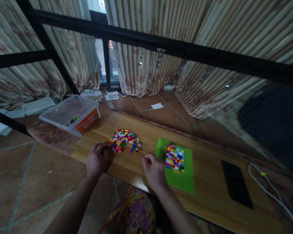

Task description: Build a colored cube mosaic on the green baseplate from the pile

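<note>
A loose heap of small colourful toy bricks (120, 139) lies on the wooden table. At its left edge is my left hand (97, 160), fingers curled together and touching the nearest bricks; whatever they may hold is too small to make out. Between thumb and forefinger, my right hand (154, 169) pinches a small magenta brick (144, 157), held between the heap and the green baseplate (180, 182). On that baseplate stands a block of tightly packed multicoloured bricks (175, 157), just right of my right hand.
A clear plastic bin (63, 125) with an orange label and a few pieces inside stands at the table's left end. To the right lie a black phone-like slab (236, 183) and a white cable (271, 185). A dark metal frame (136, 37) crosses before the curtains (158, 19).
</note>
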Demonstrator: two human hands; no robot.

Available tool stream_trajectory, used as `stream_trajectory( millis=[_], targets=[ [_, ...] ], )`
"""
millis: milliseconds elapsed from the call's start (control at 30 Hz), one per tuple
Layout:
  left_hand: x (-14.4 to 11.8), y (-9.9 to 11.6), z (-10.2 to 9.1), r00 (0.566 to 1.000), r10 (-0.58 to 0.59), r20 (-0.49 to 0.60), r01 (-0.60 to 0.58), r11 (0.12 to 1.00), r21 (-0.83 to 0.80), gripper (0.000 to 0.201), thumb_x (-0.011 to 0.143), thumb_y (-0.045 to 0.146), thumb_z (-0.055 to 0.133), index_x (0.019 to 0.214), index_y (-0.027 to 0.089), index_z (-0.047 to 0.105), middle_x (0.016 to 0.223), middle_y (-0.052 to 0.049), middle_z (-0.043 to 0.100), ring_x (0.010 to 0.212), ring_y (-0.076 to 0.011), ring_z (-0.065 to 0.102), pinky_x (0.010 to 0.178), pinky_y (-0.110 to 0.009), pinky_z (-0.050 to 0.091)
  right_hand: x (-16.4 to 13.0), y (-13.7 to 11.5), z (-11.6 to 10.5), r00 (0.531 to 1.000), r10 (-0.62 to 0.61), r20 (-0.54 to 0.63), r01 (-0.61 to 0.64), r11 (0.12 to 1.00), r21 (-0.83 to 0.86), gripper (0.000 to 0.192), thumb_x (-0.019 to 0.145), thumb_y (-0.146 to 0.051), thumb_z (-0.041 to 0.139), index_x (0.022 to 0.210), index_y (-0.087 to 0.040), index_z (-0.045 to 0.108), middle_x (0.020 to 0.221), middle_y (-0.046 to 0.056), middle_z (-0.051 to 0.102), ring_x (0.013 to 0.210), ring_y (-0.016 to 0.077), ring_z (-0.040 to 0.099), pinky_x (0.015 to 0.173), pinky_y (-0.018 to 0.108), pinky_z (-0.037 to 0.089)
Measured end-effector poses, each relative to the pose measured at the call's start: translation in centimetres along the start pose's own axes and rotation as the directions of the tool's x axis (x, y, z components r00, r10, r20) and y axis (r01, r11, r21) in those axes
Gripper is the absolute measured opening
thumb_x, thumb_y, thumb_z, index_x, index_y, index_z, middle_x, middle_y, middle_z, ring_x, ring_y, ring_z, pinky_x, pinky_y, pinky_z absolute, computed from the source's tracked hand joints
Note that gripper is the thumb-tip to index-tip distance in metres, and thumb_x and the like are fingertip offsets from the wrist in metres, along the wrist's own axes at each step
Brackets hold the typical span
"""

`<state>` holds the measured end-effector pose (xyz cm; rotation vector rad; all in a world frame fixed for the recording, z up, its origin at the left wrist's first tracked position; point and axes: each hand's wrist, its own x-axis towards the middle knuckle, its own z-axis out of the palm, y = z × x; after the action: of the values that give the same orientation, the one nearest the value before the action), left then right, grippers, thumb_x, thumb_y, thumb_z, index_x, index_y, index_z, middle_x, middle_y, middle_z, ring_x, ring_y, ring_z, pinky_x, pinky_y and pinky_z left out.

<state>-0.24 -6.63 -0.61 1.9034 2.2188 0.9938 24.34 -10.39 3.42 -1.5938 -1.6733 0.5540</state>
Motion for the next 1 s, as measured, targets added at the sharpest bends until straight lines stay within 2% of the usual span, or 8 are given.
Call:
stream_trajectory(
  millis=[67, 133, 233, 333, 400, 500, 800, 1000],
  targets=[
    [0.1, -0.1, 0.0, 1.000, 0.011, -0.004, -0.011, 1.000, 0.014, 0.028, 0.087, 0.029, 0.045, 0.096, 0.018, 0.069, 0.106, -0.009, 0.067, 0.093, -0.0203, 0.064, 0.080, -0.029, 0.049, -1.0, 0.8, -2.5, 0.995, 0.092, -0.045, -0.083, 0.982, 0.171, 0.015, 0.086, -0.032, 0.058, 0.079, -0.022, 0.067, 0.073, 0.001, 0.067, 0.066, 0.0158, 0.063, 0.063, 0.026, 0.048],
    [0.1, -0.2, 0.0, 1.000, 0.020, -0.005, -0.019, 0.999, 0.025, 0.029, 0.087, 0.030, 0.044, 0.096, 0.018, 0.069, 0.107, -0.008, 0.067, 0.094, -0.0204, 0.064, 0.081, -0.029, 0.049, -1.7, 2.3, -5.4, 0.972, 0.208, -0.113, -0.168, 0.943, 0.286, 0.016, 0.083, -0.036, 0.063, 0.083, -0.022, 0.069, 0.077, 0.001, 0.071, 0.072, 0.0172, 0.066, 0.068, 0.027, 0.051],
    [0.2, 0.1, -0.1, 1.000, 0.006, 0.005, -0.006, 0.999, 0.036, 0.029, 0.087, 0.031, 0.044, 0.097, 0.019, 0.069, 0.108, -0.008, 0.067, 0.093, -0.0202, 0.064, 0.081, -0.029, 0.049, -1.7, 5.6, -9.6, 0.899, 0.385, -0.208, -0.301, 0.890, 0.343, 0.022, 0.076, -0.040, 0.069, 0.087, -0.021, 0.072, 0.082, 0.003, 0.074, 0.074, 0.0193, 0.067, 0.069, 0.030, 0.052],
    [0.3, 0.5, -0.4, 1.000, -0.025, 0.010, 0.024, 0.999, 0.030, 0.029, 0.087, 0.031, 0.045, 0.097, 0.019, 0.070, 0.108, -0.007, 0.067, 0.094, -0.0199, 0.064, 0.082, -0.030, 0.050, -0.6, 8.7, -12.0, 0.859, 0.435, -0.271, -0.339, 0.878, 0.337, 0.026, 0.071, -0.041, 0.072, 0.082, -0.018, 0.073, 0.078, 0.005, 0.074, 0.070, 0.0201, 0.066, 0.067, 0.032, 0.052],
    [0.4, 0.8, -0.6, 0.999, -0.047, 0.019, 0.046, 0.998, 0.033, 0.028, 0.087, 0.030, 0.046, 0.096, 0.018, 0.070, 0.108, -0.008, 0.067, 0.095, -0.0207, 0.064, 0.083, -0.031, 0.050, 0.4, 10.0, -12.4, 0.849, 0.429, -0.308, -0.335, 0.888, 0.315, 0.024, 0.070, -0.040, 0.071, 0.078, -0.018, 0.073, 0.076, 0.006, 0.074, 0.070, 0.0205, 0.066, 0.067, 0.032, 0.051],
    [0.4, 1.1, -0.8, 0.998, -0.053, 0.041, 0.051, 0.998, 0.045, 0.029, 0.088, 0.030, 0.045, 0.096, 0.017, 0.069, 0.109, -0.009, 0.067, 0.097, -0.0229, 0.063, 0.082, -0.034, 0.051, 1.6, 10.8, -12.1, 0.864, 0.381, -0.329, -0.324, 0.921, 0.218, 0.024, 0.072, -0.040, 0.066, 0.078, -0.018, 0.073, 0.078, 0.006, 0.074, 0.071, 0.0213, 0.067, 0.069, 0.033, 0.051],
    [0.5, 0.6, -0.5, 0.999, -0.016, 0.031, 0.014, 0.998, 0.063, 0.026, 0.087, 0.028, 0.048, 0.097, 0.017, 0.069, 0.108, -0.009, 0.067, 0.095, -0.0243, 0.064, 0.078, -0.036, 0.052, 3.0, 10.6, -11.2, 0.904, 0.291, -0.313, -0.316, 0.948, -0.029, 0.028, 0.079, -0.041, 0.057, 0.083, -0.020, 0.074, 0.080, 0.007, 0.075, 0.073, 0.0226, 0.069, 0.070, 0.034, 0.050],
    [0.5, 0.3, -0.4, 0.999, -0.026, 0.022, 0.025, 0.997, 0.069, 0.027, 0.087, 0.029, 0.047, 0.097, 0.017, 0.069, 0.111, -0.010, 0.067, 0.096, -0.0257, 0.064, 0.076, -0.036, 0.052, 2.9, 10.4, -11.4, 0.922, 0.250, -0.294, -0.267, 0.964, -0.016, 0.029, 0.081, -0.041, 0.056, 0.086, -0.019, 0.075, 0.086, 0.007, 0.076, 0.078, 0.0228, 0.070, 0.074, 0.033, 0.052]
  ],
)
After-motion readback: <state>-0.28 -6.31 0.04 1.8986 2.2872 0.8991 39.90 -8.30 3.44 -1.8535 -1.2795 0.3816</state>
